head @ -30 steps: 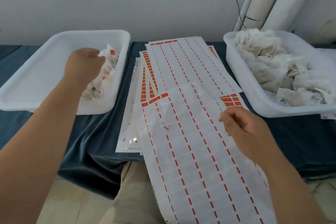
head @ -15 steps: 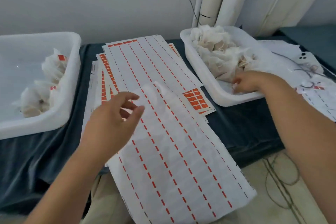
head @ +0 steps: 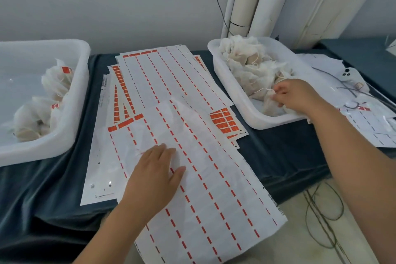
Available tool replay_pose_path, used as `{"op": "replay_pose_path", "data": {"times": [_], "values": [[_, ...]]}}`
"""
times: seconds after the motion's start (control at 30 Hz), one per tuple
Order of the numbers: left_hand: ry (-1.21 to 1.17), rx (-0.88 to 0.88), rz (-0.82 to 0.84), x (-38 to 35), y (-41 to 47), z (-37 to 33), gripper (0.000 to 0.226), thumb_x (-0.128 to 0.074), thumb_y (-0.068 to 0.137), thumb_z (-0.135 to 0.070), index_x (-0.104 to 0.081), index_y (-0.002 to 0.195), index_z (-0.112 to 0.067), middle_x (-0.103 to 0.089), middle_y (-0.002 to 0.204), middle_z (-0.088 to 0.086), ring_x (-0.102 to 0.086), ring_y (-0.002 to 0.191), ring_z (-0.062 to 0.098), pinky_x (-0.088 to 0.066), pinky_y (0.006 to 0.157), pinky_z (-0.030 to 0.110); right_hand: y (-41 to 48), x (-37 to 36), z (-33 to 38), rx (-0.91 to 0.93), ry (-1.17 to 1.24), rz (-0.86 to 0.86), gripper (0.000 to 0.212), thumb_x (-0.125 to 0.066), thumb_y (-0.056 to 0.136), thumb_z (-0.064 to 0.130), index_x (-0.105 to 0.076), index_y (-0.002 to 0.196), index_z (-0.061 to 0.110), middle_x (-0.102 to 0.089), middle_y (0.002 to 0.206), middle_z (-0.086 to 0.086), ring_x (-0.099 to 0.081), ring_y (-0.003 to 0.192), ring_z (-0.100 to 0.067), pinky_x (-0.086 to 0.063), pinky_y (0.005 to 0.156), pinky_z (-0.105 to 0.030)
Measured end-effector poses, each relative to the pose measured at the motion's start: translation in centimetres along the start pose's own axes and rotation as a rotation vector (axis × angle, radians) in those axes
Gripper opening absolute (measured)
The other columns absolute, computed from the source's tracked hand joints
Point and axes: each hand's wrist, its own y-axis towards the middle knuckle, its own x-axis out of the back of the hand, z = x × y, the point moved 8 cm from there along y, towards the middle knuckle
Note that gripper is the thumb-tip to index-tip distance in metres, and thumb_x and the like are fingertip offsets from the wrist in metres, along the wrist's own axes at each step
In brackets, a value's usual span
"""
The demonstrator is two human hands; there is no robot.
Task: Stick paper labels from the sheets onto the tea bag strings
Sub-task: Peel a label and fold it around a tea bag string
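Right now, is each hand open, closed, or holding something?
Left hand: open, resting flat on the top label sheet.
Right hand: gripping a tea bag in the right tray.

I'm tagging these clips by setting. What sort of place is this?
Likely a small hand-packing workstation, not a factory line: a cloth-covered table with two white tubs of tea bags, stacked label sheets between them, and a phone.

I read the left tub (head: pixel 70 135) and right tub (head: pixel 252 118), at the tabletop's left and right edges, as smooth white plastic with a slight sheen. Label sheets (head: pixel 214 188) mid-table: slick, faintly glossy paper. Tea bags (head: pixel 252 64) look like matt gauzy cloth; table cover (head: pixel 278 148) is dark velvety fabric.
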Motion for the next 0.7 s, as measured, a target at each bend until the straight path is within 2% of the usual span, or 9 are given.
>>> {"op": "replay_pose_path", "data": {"times": [0.07, 0.13, 0.3, 0.4, 0.5, 0.6, 0.7], "values": [[0.029, -0.005, 0.004, -0.1, 0.2, -0.2, 0.063, -0.042, 0.100, -0.072, -0.040, 0.153, -0.038, -0.033, 0.168, -0.013, -0.032, 0.156, 0.016, -0.029, 0.126, 0.043, -1.0, -0.1, 0.1, 0.018, 0.136, -0.022, 0.024, -0.070, 0.098, 0.017, -0.068, 0.119, 0.028, -0.073, 0.089, 0.009, -0.071, 0.065, -0.001, -0.050, 0.062, -0.021], [0.036, -0.006, 0.000, -0.2, 0.2, -0.4, 0.061, -0.044, 0.100, -0.071, -0.042, 0.152, -0.039, -0.033, 0.168, -0.013, -0.032, 0.156, 0.017, -0.027, 0.127, 0.043, -1.5, 0.2, 0.2, 0.028, 0.198, -0.060, 0.030, -0.063, 0.101, 0.014, -0.067, 0.124, 0.033, -0.074, 0.090, 0.009, -0.071, 0.066, 0.001, -0.050, 0.062, -0.012], [0.043, -0.006, -0.008, -0.4, 0.2, -0.3, 0.062, -0.043, 0.100, -0.071, -0.041, 0.153, -0.040, -0.031, 0.169, -0.012, -0.030, 0.158, 0.018, -0.026, 0.127, 0.044, -2.0, 1.3, 0.4, 0.017, 0.418, -0.153, 0.014, -0.061, 0.102, 0.020, -0.067, 0.115, 0.023, -0.078, 0.087, 0.002, -0.076, 0.075, -0.007, -0.061, 0.079, -0.027], [0.031, 0.002, -0.004, -0.5, 0.3, -0.1, 0.062, -0.044, 0.099, -0.072, -0.042, 0.153, -0.040, -0.032, 0.169, -0.012, -0.031, 0.157, 0.018, -0.027, 0.127, 0.044, -2.7, 2.3, 0.6, 0.013, 0.468, -0.229, 0.013, -0.064, 0.100, 0.029, -0.069, 0.107, 0.019, -0.079, 0.096, 0.004, -0.078, 0.077, -0.010, -0.060, 0.080, -0.029], [0.003, -0.004, -0.011, -0.1, 0.7, 0.0, 0.062, -0.047, 0.098, -0.072, -0.045, 0.151, -0.040, -0.035, 0.168, -0.012, -0.033, 0.156, 0.018, -0.029, 0.126, 0.044, -4.0, 3.1, 1.9, 0.068, 0.479, -0.260, 0.016, -0.060, 0.103, 0.032, -0.069, 0.102, 0.020, -0.078, 0.097, 0.006, -0.077, 0.084, -0.008, -0.059, 0.086, -0.032], [-0.086, 0.024, 0.008, 0.9, 1.4, -0.2, 0.065, -0.052, 0.096, -0.071, -0.045, 0.152, -0.039, -0.034, 0.168, -0.013, -0.033, 0.156, 0.017, -0.031, 0.125, 0.046, -5.9, 4.0, 4.7, 0.161, 0.536, -0.240, 0.014, -0.058, 0.104, 0.025, -0.070, 0.098, 0.020, -0.077, 0.098, 0.007, -0.077, 0.087, -0.009, -0.061, 0.086, -0.029], [-0.259, 0.038, -0.081, 3.5, 1.4, -1.5, 0.073, -0.055, 0.087, -0.078, -0.044, 0.151, -0.044, -0.035, 0.167, -0.016, -0.037, 0.153, 0.014, -0.037, 0.121, 0.047, -8.3, 4.4, 8.8, 0.272, 0.606, -0.147, 0.016, -0.060, 0.103, 0.020, -0.072, 0.094, 0.024, -0.077, 0.097, 0.006, -0.078, 0.089, -0.013, -0.062, 0.082, -0.024]]}}
